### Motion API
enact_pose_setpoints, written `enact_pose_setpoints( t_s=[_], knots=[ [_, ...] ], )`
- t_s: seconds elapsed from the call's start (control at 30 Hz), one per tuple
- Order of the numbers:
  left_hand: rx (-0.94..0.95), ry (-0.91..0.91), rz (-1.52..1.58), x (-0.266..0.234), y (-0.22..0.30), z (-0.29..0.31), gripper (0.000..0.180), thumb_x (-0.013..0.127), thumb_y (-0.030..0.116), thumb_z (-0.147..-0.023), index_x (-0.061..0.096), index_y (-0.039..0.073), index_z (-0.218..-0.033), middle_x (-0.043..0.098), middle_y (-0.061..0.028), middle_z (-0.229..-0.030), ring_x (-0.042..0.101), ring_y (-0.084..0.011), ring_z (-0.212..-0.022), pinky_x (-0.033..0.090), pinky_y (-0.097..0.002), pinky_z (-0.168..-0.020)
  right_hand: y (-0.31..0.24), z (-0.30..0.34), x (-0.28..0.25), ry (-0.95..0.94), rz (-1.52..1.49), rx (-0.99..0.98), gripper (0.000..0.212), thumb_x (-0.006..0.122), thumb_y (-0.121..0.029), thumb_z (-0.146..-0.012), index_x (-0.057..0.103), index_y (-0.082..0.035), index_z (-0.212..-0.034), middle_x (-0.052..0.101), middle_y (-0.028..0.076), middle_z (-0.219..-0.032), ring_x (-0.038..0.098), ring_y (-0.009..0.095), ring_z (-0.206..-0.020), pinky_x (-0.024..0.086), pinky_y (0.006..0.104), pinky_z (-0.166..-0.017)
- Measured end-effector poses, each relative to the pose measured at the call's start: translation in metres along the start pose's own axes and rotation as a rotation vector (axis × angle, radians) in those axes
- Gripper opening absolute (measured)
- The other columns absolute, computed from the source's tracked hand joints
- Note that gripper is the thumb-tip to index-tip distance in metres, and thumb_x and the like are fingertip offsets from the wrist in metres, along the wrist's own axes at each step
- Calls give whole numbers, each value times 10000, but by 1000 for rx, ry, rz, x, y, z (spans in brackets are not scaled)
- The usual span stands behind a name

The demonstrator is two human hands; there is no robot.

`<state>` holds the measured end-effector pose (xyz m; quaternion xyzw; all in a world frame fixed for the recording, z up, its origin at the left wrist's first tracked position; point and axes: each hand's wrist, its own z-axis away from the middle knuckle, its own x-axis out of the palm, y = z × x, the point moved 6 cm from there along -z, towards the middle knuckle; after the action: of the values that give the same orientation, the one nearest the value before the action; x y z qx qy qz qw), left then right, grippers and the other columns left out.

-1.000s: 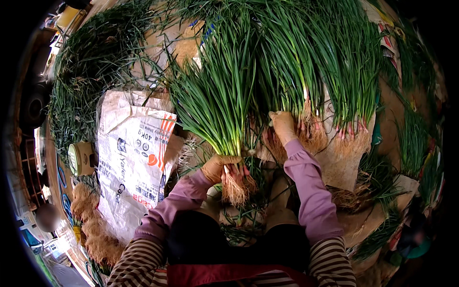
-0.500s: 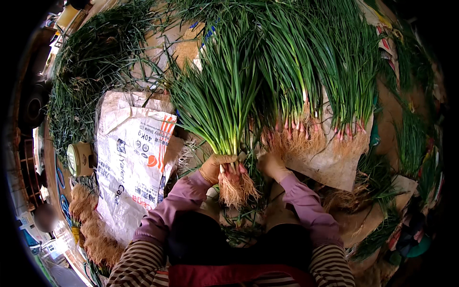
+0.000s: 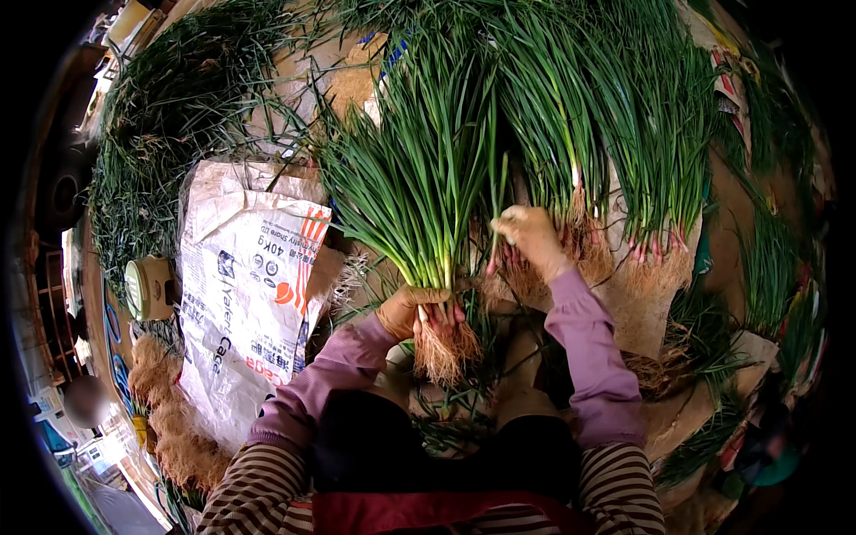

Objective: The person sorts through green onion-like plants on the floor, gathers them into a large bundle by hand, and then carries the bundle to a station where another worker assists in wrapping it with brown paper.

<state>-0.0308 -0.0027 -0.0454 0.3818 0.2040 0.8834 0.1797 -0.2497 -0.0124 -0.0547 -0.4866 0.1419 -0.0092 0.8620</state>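
Note:
My left hand, in a tan glove, is closed around the lower stems of a bunch of spring onions. Its green leaves fan out upward, and the reddish-white bulbs and tangled roots hang below the fist. To the right of the bunch, my right hand pinches a single green spring onion stalk, its fingers closed. The hand is above the near roots of a pile of spring onions, covering some of them. Another group of spring onions, pink at the bulbs, lies farther right.
A white printed sack lies left of my arm, with a pale green plastic box beside it. Root-ends of bundled onions rest at lower left. A heap of loose greens fills the far left. Brown sacking lies under the right-hand onions.
My right hand has moved up and right, away from the held bunch to the pile, and now pinches a stalk. The left hand keeps its grip, almost in the same place.

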Motion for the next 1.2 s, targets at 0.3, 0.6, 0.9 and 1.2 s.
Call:
enact_pose_setpoints(
  t_s=[0.3, 0.6, 0.9, 1.2],
  knots=[
    [92, -87, 179, 9, 9, 3, 301, 569, 194, -819, 601, -106, -828, 627, -224, -778, 630, -296, -658, 527, -332, -589, 18, 63, 50, 166, -486, -111, 140, 550, -121, -848, 582, 2, -790, 482, 85, -531, 424, 107, -496, 383, 273, -470],
    [300, -166, 156, 24, 60, 48, 343, 656, 69, -668, 517, -4, -973, 613, -183, -780, 649, -309, -755, 574, -350, -555, -3, 53, -41, 170, 494, 140, 313, 526, -275, -871, 581, -38, -1069, 526, 42, -553, 481, 132, -454, 411, 296, -470],
    [108, -26, 60, 19, 29, 16, 310, 542, 193, -785, 604, -110, -804, 631, -235, -803, 623, -235, -546, 472, -198, -391, -48, 36, -63, 337, 762, -56, 202, 573, -221, -832, 606, -29, -886, 522, 16, -527, 445, 103, -383, 403, 268, -372],
    [-3, -92, 215, 21, 8, -10, 339, 561, 211, -777, 604, -121, -825, 635, -234, -816, 633, -286, -584, 533, -275, -505, 30, 95, 23, -4, -136, -115, 216, 562, -217, -868, 617, -29, -959, 605, 12, -654, 563, 121, -556, 439, 267, -496]
  ],
)
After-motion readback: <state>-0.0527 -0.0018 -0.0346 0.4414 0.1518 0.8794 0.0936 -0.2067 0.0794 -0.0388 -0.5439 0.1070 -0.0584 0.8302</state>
